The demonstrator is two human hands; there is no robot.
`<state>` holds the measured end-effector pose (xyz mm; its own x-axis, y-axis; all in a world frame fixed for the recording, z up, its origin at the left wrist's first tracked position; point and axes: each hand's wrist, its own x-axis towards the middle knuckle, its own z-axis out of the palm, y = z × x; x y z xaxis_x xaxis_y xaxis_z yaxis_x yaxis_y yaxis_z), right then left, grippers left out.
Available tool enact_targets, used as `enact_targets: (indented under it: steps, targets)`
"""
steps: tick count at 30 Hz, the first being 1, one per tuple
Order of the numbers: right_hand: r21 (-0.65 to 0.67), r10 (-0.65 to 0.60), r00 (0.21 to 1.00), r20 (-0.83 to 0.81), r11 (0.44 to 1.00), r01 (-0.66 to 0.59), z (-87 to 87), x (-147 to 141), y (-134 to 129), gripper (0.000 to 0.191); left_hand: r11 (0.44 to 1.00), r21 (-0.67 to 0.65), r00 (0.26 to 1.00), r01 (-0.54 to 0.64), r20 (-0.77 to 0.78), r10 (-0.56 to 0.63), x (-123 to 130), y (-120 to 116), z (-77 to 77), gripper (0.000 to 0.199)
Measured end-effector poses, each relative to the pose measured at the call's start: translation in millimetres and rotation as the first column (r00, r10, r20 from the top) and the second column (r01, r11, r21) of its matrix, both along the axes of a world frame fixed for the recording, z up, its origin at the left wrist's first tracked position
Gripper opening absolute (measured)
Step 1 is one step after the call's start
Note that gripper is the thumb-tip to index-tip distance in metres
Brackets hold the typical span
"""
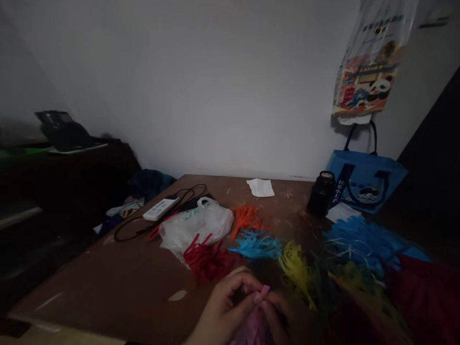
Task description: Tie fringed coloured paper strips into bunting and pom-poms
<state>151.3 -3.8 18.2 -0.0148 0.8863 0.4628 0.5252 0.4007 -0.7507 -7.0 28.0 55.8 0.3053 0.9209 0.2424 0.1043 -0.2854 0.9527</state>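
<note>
One white device [161, 208] lies left on the table [125, 287], then one clear bag [201, 223]. Four tassels follow: red [208, 261], orange [247, 219], blue [257, 244], yellow [296, 268]. Near, the left hand [228, 304] and right hand [279, 309] pinch one pink bundle [253, 329] at its top. Far right are one bottle [321, 195] and one tote [366, 179]; nearer, one big blue bundle [370, 242].
</note>
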Motion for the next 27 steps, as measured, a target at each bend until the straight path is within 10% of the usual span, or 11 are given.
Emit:
enact_targets:
  steps: [9, 15, 27]
  targets:
    - [-0.328, -0.143, 0.964, -0.224, 0.942, 0.064, -6.8, 4.3, -14.0, 0.037, 0.842, -0.51, 0.87, 0.176, 0.481, 0.11, 6.3, -22.5, -41.1, 0.039]
    - [-0.371, 0.181, 0.956, -0.233, 0.891, -0.26, 9.5, 12.8, -5.7, 0.024, 0.755, -0.563, 0.81, 0.336, 0.582, 0.074, 13.2, -30.0, -50.1, 0.034]
    - [-0.435, 0.193, 0.944, -0.269, 0.85, -0.297, 5.0, 15.8, -4.2, 0.021, 0.735, -0.591, 0.794, 0.333, 0.596, 0.119, 18.9, -32.0, -57.2, 0.04]
